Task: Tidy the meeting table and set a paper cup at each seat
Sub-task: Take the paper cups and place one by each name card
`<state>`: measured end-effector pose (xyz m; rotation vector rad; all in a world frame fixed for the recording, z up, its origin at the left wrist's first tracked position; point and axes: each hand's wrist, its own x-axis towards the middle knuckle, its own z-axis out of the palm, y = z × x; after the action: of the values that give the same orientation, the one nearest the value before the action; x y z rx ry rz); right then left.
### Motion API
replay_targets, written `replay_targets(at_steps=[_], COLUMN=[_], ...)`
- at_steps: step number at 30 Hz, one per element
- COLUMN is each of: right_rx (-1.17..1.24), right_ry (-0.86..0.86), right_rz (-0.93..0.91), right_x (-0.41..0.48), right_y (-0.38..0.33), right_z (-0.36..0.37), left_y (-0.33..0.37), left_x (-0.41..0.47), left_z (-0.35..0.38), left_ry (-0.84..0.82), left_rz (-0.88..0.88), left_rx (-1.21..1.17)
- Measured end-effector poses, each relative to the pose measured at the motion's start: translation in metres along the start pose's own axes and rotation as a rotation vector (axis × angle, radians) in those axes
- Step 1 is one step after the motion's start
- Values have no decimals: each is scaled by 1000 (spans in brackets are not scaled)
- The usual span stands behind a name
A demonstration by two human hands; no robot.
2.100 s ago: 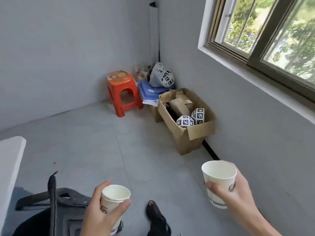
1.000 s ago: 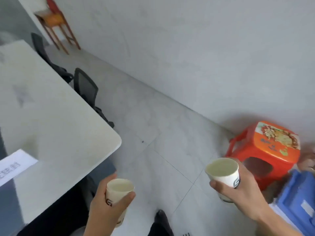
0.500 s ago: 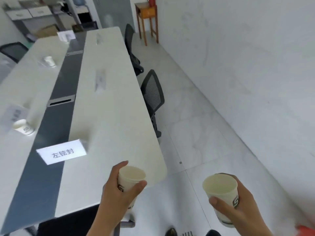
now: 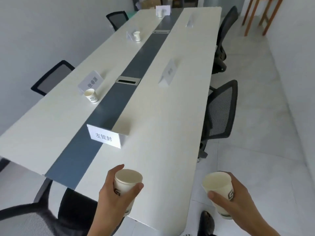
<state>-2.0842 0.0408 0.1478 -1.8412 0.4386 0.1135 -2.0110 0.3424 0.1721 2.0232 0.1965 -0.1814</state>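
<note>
Worktop (image 4: 162, 133) left: 3 cups (image 4: 91, 97), each beside a card (image 4: 91, 81).
Worktop right: 2 cards (image 4: 167, 73).
Centre strip (image 4: 109, 106): 1 card at near end.
Chairs (image 4: 221, 109): 2 per side.

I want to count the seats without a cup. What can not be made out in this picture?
Head view only.
Too small and blurred: far cup.
Writing blurred: right-side name card.
Logo half hidden by the left hand: its cup.
Cut off by the bottom edge: near chair.

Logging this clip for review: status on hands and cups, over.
Left hand grips paper cup above table near end. Right hand grips second cup, off the table edge. Three set cups on left side; right-side cards have none. Nothing blocking.
</note>
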Motion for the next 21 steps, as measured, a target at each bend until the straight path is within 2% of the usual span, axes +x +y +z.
replay_targets(at_steps=[5,9,13,21], right_rx=[-61,-110,-157,-202], right_ry=[-249,-360,-395,-331], right_rz=[-72,-131,-164,-193], right_x=[111,181,240,365], right_y=[-38,-66,-89,-122], right_z=[7,47,111,249], left_y=[6,-13,-34,-58], left_x=[4,-5,7,85], left_z=[1,-10,-28,-60], left_ry=[210,343,415,406], left_rz=[-106,-256,-329,-360], left_rx=[-46,-92,-135,-202])
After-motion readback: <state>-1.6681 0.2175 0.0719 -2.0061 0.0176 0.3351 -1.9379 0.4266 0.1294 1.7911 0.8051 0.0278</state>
